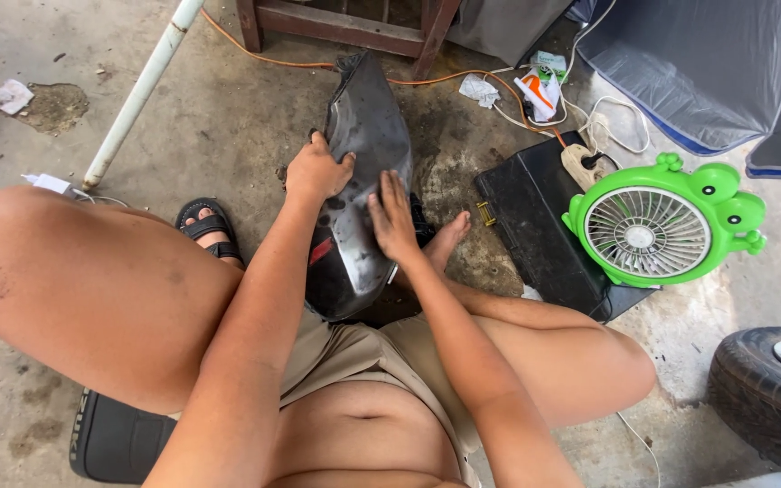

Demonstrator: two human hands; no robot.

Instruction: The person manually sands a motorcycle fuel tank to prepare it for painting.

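The person sits on the concrete floor, a dark curved metal panel propped between their knees. The left hand grips its edge; the right hand lies flat, fingers spread, on its face. A green fan stands nearby.

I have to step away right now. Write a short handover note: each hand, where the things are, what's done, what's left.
Left hand: grip closed on the left edge of the dark metal panel, steadying it between the knees.
Right hand: flat and open on the panel's face.
Nearby: black case and green fan to the right, tyre far right.
Done: panel's surface looks dull grey, scuffed.
Left: cannot tell how much remains.
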